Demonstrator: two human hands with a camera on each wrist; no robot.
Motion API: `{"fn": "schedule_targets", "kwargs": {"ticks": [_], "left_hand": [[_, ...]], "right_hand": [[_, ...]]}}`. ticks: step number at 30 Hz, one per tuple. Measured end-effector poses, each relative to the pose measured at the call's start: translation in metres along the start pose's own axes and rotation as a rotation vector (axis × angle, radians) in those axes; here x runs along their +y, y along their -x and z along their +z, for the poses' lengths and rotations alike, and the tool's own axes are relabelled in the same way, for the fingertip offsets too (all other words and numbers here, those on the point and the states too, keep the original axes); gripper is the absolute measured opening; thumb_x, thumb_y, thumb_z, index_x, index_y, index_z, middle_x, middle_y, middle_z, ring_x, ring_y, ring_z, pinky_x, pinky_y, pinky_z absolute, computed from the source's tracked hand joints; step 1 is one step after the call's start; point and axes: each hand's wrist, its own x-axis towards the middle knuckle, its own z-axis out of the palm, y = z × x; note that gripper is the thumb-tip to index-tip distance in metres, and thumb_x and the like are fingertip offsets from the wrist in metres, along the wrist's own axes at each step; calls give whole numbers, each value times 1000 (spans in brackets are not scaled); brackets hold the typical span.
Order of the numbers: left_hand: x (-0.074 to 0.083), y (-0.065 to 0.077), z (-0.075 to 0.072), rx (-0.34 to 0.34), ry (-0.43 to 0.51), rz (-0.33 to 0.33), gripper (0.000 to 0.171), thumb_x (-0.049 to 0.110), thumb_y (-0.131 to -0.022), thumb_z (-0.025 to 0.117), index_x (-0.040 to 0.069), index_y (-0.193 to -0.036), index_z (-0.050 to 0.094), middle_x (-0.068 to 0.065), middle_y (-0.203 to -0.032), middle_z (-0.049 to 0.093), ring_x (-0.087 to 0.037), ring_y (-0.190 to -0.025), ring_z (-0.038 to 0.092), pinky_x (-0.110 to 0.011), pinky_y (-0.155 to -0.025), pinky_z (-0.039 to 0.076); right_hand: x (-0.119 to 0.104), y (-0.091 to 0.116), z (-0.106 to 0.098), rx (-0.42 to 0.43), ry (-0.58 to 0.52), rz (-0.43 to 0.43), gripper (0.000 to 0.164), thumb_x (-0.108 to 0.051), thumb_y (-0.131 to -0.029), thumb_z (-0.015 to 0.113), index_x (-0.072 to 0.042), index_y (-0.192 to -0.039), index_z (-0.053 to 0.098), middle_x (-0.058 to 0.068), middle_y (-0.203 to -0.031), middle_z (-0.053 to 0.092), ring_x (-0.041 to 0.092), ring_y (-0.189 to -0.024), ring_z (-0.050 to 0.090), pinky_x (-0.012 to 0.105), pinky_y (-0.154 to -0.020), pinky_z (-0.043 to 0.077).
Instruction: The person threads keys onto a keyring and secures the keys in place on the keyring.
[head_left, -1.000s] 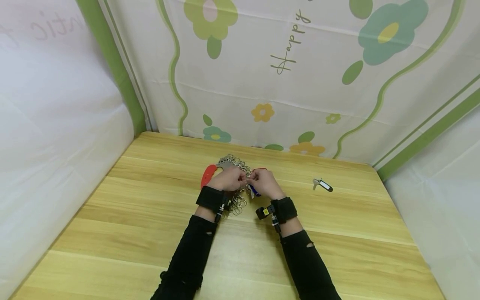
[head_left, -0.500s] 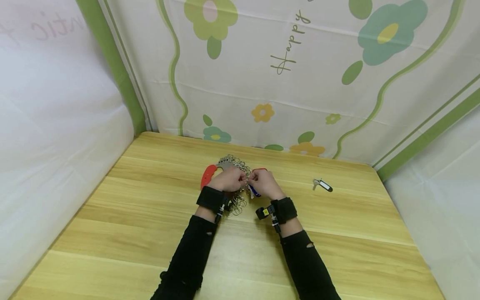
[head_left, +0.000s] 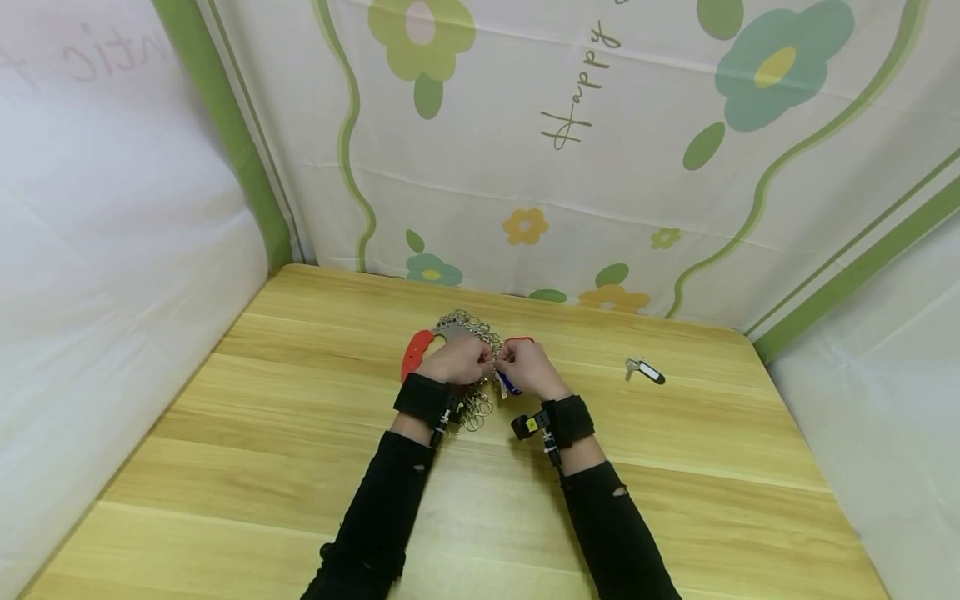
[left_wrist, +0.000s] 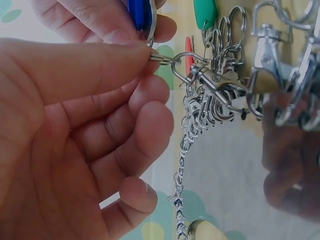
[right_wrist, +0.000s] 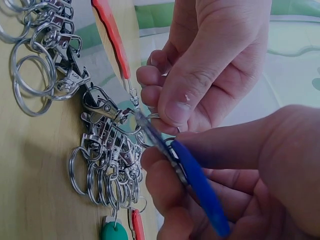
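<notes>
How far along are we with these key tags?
Looks done: the green tag, hanging among the clasps and rings. In hand: the right hand pinches the blue tag while the left hand pinches a ring; whether they're joined is unclear. Probably left: the black tag and its key, lying apart.

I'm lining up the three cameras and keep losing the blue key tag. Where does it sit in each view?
Head: the blue key tag is near the middle, at the lower-left edge of the right hand.
Left wrist: at the top edge, slightly left of centre, cut off by the frame.
Right wrist: below and right of centre, slanting.
Shared landmark: metal rings and clasps, left of it in head and right wrist, right in left wrist.
</notes>
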Motion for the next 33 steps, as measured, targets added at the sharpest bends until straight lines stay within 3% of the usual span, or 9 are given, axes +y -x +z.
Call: {"fn": "schedule_targets", "kwargs": {"ticks": [13,25,33], "left_hand": [[0,-1,1,10,6,-6,36,8,-95,53,14,-60,46,2,-54,35,-12,-47,35,-23,-52,30],[-2,1,1,37,34,41,36,3,-91,56,14,-60,41,3,-55,30,-11,-48,29,-23,-54,26],[-4,-1,1,47,-3,53,32,0,-89,54,13,-61,47,3,-56,36,-12,-50,33,-23,-55,29]], "right_hand": [[1,1,0,-18,-20,-16,8,-9,-92,61,-8,-84,64,2,-78,63,15,-58,57,28,-56,46],[2,0,2,7,-34,3,7,-8,-92,61,-8,-86,64,3,-79,63,15,-60,58,28,-56,46],[3,0,3,23,-51,19,8,-8,-91,63,-8,-83,63,3,-77,63,15,-57,58,29,-54,45]]}}
